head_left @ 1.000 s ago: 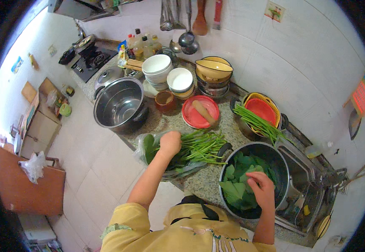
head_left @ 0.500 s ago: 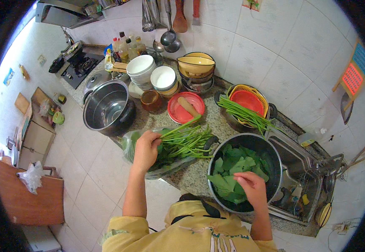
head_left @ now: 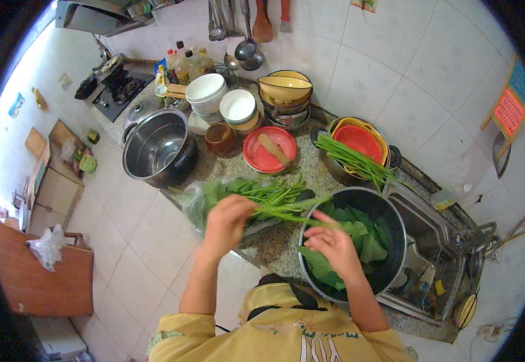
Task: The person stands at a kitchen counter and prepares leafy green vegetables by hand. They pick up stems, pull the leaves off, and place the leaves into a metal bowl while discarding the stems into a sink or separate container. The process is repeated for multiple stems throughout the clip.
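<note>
My left hand (head_left: 231,218) is closed on a green leafy stem (head_left: 286,215), which stretches right toward the pot. My right hand (head_left: 333,242) is above the left rim of a large dark pot (head_left: 402,241), its fingers apart around the stem's far end; blur hides whether they touch it. Broad green leaves (head_left: 371,248) lie inside the pot. Beneath my left hand, a clear plastic bag (head_left: 195,208) holds a bundle of green stems (head_left: 274,192) with leaves. Several bare stems (head_left: 356,160) rest across a red basket (head_left: 359,143) behind the pot.
A metal sink (head_left: 428,253) adjoins the pot on the right. Behind the bag are a red plate (head_left: 262,158) with a wooden stick (head_left: 273,149), a brown jar (head_left: 220,139), stacked bowls (head_left: 207,90) and an empty dark pot (head_left: 160,148). Ladles (head_left: 246,48) hang on the wall.
My left hand has moved right and slightly down with a stem. My right hand has risen from the leaves in the pot toward the left rim, near that stem.
</note>
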`<state>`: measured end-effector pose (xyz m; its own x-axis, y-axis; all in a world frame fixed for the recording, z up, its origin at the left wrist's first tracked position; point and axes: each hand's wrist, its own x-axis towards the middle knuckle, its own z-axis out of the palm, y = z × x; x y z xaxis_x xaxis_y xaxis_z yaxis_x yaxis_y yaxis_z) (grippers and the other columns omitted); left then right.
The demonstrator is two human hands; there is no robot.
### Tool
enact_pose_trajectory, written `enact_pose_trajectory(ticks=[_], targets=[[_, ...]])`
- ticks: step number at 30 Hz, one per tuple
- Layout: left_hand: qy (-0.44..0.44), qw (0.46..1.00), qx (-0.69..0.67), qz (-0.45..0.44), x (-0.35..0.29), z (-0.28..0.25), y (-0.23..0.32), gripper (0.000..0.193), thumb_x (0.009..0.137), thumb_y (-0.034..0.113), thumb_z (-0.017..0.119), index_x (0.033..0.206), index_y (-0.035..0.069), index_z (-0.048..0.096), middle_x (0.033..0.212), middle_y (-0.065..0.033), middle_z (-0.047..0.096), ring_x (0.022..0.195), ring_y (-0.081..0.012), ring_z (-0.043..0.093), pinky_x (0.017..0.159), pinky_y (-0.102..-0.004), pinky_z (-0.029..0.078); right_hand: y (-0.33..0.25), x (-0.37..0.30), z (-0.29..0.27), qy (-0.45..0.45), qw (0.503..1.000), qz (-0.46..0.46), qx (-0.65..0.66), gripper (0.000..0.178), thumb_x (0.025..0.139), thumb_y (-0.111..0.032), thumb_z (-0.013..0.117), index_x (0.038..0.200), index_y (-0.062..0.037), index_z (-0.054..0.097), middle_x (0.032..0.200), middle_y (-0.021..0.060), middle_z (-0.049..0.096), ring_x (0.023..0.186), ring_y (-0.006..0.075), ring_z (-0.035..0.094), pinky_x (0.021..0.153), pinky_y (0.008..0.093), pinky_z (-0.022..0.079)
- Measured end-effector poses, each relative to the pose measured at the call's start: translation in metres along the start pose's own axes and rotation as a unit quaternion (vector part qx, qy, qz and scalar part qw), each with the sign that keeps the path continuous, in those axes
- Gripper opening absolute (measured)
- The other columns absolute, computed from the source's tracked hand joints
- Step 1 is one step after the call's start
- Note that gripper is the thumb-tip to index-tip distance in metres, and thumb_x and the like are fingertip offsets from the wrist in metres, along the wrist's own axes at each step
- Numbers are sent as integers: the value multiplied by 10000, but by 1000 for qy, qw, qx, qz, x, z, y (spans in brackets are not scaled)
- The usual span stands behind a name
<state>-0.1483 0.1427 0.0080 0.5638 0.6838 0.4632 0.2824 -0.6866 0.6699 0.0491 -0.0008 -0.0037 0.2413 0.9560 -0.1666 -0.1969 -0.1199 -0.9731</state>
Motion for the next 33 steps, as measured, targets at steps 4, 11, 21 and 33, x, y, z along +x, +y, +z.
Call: enact_pose_trajectory(ticks=[4,11,21,33], targets=[[-87,995,22,50,-3,17,20,272,650,-62,541,887,57,603,801,-104,568,764,-276,546,655,-349,436,-6,10,3,-33,997,-54,51,374,757,22,598,1118,3,505,978,67,529,786,149,586,720,254,476],[-98,994,-1,48,-1,32,23,236,705,18,562,932,74,600,780,-96,554,748,-282,529,659,-360,413,-11,11,0,36,995,-75,52,153,821,-51,543,935,42,583,907,97,572,761,185,604,680,264,492],[-101,994,31,36,8,28,-2,208,653,-11,599,845,55,553,914,-97,558,930,-302,512,840,-386,379,-29,4,-31,180,957,-124,191,165,869,-86,459,918,48,542,811,110,586,648,173,552,605,272,456],[-161,971,-179,18,27,46,64,192,735,43,600,924,22,574,868,-112,615,788,-250,599,716,-305,467,-72,-34,-85,316,884,-289,187,338,900,-332,426,945,-7,511,731,22,470,663,133,433,649,265,368]])
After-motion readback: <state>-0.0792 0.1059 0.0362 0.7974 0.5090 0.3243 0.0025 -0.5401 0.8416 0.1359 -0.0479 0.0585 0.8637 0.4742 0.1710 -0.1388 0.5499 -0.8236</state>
